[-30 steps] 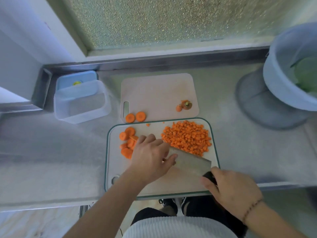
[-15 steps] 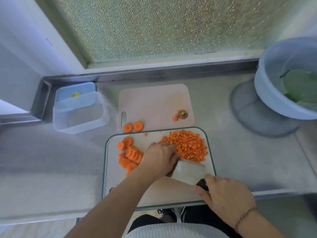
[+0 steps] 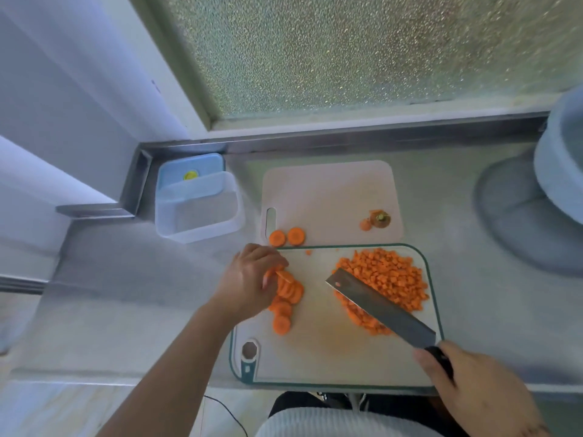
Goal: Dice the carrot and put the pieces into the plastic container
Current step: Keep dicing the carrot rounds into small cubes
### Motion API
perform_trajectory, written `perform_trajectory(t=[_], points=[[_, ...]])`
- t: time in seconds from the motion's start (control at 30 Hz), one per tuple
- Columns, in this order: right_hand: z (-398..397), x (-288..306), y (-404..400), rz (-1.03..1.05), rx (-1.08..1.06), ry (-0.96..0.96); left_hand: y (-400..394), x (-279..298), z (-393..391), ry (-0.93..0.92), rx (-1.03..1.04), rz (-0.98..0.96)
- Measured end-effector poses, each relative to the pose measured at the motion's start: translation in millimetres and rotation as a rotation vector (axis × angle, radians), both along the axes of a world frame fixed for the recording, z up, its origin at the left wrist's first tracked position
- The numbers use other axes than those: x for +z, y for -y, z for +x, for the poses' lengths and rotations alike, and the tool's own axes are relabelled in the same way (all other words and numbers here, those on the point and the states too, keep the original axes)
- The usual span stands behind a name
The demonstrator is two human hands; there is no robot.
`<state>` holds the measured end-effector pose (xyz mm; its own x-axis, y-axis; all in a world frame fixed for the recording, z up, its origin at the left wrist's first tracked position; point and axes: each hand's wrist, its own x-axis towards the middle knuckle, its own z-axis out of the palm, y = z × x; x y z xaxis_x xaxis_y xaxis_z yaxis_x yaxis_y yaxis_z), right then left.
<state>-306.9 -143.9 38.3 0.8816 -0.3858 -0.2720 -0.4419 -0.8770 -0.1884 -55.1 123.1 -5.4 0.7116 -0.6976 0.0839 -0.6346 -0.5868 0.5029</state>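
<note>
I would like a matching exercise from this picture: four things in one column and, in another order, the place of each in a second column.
Things:
1. diced carrot
2. carrot top
3. container
4. cleaver

Places:
A. on the far board, right side
B. in the right hand
C. on the counter, left of the boards
D. heaped on the near board

Pairs: 1-D, 2-A, 3-C, 4-B
</note>
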Motion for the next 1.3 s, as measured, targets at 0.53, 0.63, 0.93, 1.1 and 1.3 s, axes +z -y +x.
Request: perform_trajectory(t=[0.53,0.63,0.93,1.1,1.3], points=[[23.3,11.3,-6.7,0.143,-0.048,-0.09,18.8,-9.7,-10.0,0.184,-0.252,0.272],[21.4,13.3,-8.1,0.185,-0.102,-0.088,34.5,-15.4,-2.4,0.192,-0.095,0.153],[11.7,9.8,-8.1,0.22,-0.169,-0.057,70.9,-18.4,28.8,0.083,0.138,0.198],[6.5,6.3,-13.3,0.391,-0.232,0.011,74.3,-14.9,35.4,0.057,0.104,0.079],[7.4,11.3,-30.8,1.012,-0.463,-0.143,55.2,12.8,-27.3,-0.081,0.291,-0.389]])
